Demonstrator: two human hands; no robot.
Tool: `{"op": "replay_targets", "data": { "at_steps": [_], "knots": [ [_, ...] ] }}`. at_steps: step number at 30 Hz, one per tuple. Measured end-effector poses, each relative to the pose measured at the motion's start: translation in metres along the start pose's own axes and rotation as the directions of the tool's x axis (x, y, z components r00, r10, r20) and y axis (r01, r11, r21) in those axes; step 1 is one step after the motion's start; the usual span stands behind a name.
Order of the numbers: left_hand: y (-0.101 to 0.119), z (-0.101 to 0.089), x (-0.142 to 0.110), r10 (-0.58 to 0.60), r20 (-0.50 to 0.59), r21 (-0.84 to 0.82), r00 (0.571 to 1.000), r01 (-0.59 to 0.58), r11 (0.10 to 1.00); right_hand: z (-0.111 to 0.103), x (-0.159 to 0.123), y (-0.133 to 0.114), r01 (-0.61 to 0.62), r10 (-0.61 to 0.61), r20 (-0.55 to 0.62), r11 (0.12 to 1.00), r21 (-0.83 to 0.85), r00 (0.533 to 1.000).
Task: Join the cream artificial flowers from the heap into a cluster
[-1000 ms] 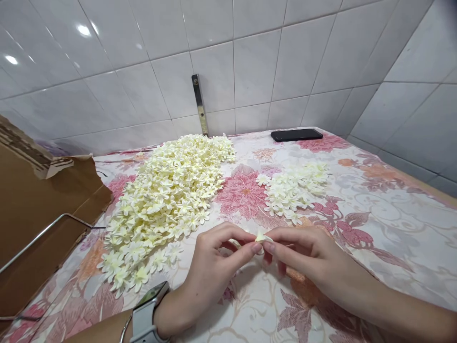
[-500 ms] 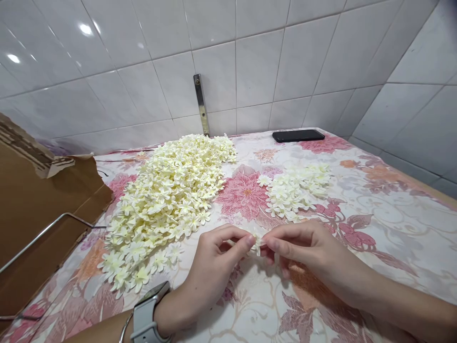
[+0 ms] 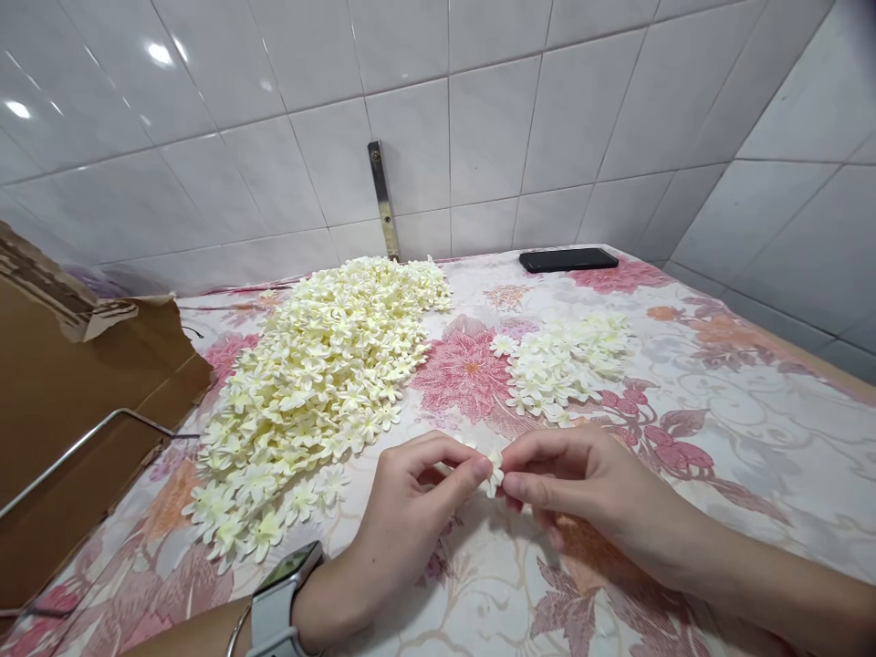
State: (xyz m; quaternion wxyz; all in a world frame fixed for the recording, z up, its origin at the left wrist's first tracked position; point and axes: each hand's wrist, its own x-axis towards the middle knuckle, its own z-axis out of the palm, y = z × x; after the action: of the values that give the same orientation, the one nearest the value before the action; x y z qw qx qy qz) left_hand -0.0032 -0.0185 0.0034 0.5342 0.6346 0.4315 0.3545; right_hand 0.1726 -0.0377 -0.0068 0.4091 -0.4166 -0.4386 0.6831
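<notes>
Between my hands is a small cream-white artificial flower [image 3: 494, 474], its petals pointing away from my left fingertips. My left hand [image 3: 431, 484] pinches it between thumb and forefinger. From the other side, my right hand [image 3: 575, 474] has its thumb and forefinger closed at the petals' edge; its other fingers curl underneath. To the left lies a large heap of loose flowers [image 3: 328, 365], yellowish at their centres. Beyond my right hand is a smaller pile of whiter flowers [image 3: 565, 365]. Part of another white flower shows just behind my fingertips, mostly hidden.
A floral tablecloth [image 3: 766, 438] covers the table. At the far edge lies a black phone [image 3: 568, 260]. A torn cardboard box [image 3: 88, 401] with a bent metal wire [image 3: 75, 456] stands at the left. Behind, a metal bracket [image 3: 383, 201] is fixed against the tiled wall [image 3: 485, 119].
The flower has turned between my fingertips, so its petals now face right and down. My right fingers parted slightly from my left ones and shifted along the petals. The piles look the same.
</notes>
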Motion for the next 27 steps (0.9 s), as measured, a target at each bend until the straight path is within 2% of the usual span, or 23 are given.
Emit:
{"op": "replay_targets", "data": {
  "at_steps": [6, 11, 21, 27],
  "knots": [
    [-0.0005, 0.0011, -0.0005, -0.008, -0.004, 0.013, 1.0, 0.008, 1.0, 0.0, -0.0017, -0.001, 0.002, -0.003, -0.033, 0.999, -0.04, 0.999],
    [-0.0011, 0.0009, -0.0006, -0.012, 0.001, -0.03, 1.0, 0.012, 0.999, 0.0002, -0.001, 0.0004, -0.002, 0.002, -0.013, 1.0, 0.005, 1.0],
    [-0.0007, 0.0007, -0.0012, -0.005, 0.011, 0.016, 1.0, 0.004, 1.0, 0.0007, -0.0012, 0.0017, -0.001, 0.001, -0.01, 1.0, -0.005, 1.0],
    [-0.001, -0.0003, 0.0029, -0.049, -0.079, -0.049, 0.996, 0.045, 0.998, 0.0002, -0.0017, 0.002, -0.015, 0.02, -0.043, 0.993, 0.116, 0.999]
  ]
}}
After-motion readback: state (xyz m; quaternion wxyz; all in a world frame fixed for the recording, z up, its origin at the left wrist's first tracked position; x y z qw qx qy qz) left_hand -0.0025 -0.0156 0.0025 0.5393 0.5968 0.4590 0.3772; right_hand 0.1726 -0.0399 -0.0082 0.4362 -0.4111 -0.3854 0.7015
